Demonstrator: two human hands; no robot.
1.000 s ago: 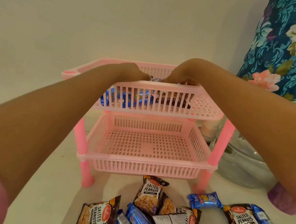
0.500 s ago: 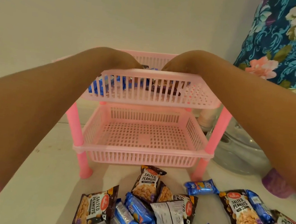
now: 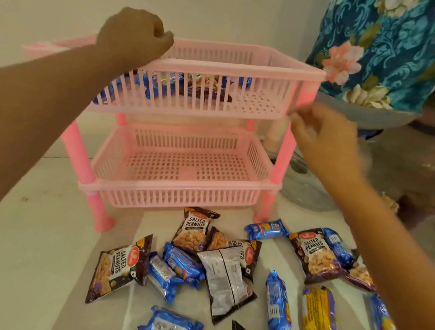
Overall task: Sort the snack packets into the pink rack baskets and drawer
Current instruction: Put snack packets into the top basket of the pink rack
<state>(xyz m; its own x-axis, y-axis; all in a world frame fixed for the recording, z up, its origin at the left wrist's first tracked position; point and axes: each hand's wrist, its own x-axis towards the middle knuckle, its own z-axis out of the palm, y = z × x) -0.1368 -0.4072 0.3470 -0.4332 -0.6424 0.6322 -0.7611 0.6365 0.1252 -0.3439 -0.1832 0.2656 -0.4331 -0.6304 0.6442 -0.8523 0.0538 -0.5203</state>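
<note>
**Two hands off the packets, one basket bare**

Two tiers of the pink rack (image 3: 188, 124) faced us. At the left, our left hand (image 3: 133, 34) sat over the near rim of the top basket (image 3: 247, 69), its fingers curled down past the rim; we could not tell whether they held a packet or only the plastic. Inside that basket a few blue and dark packets (image 3: 181, 84) lay toward its left half. Below it the lower basket (image 3: 184, 161) held nothing that we could see.

Further right, our right hand (image 3: 324, 143) hung just beside the rack's near right post (image 3: 281, 157), fingers loosely bent and gripping nothing.

The unsorted packets lay on the white surface (image 3: 28, 266) in front of the rack, below both hands. The nearest to the right hand were the small blue biscuit packet (image 3: 266, 228), its long axis running left to right, and the salted peanuts packet (image 3: 314, 254) directly under that forearm. We judged the right hand the better placed for the next pickup, with a short drop downward and toward us.
</note>
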